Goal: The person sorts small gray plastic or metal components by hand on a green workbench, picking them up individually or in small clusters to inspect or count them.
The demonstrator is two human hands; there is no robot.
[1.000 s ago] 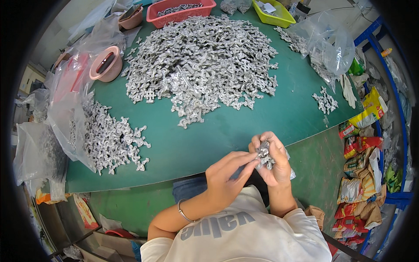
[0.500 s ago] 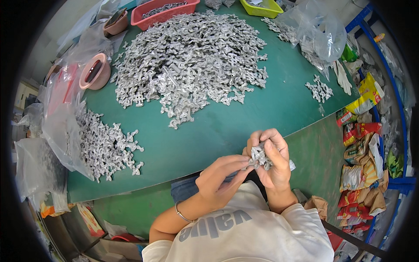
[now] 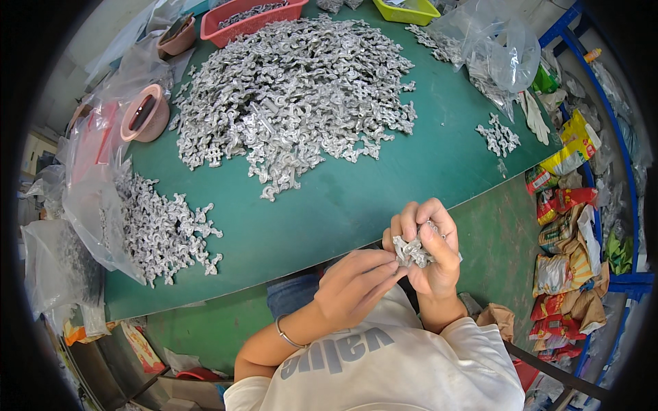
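Note:
Several small silvery metal castings (image 3: 409,253) are bunched in my right hand (image 3: 436,257), its fingers curled round them and its thumb over the top. My left hand (image 3: 359,282), with a bangle at the wrist, has its fingers pressed together against the left side of that bunch. Whatever sits between those left fingertips is hidden. Both hands are in front of the table's near edge. Beyond them, a large heap of similar castings (image 3: 295,89) covers the far middle of the green table (image 3: 329,212).
A smaller casting pile (image 3: 164,233) lies at left beside clear plastic bags (image 3: 89,205). A little cluster (image 3: 498,135) and a white glove (image 3: 534,118) are at right. Pink tub (image 3: 146,113), red basket (image 3: 253,17) and yellow-green tray (image 3: 408,12) stand round the heap. Blue shelving (image 3: 572,41) rises at right.
My left fingers have closed together and shifted slightly right against the bunch. My right hand has turned a little, still holding the castings.

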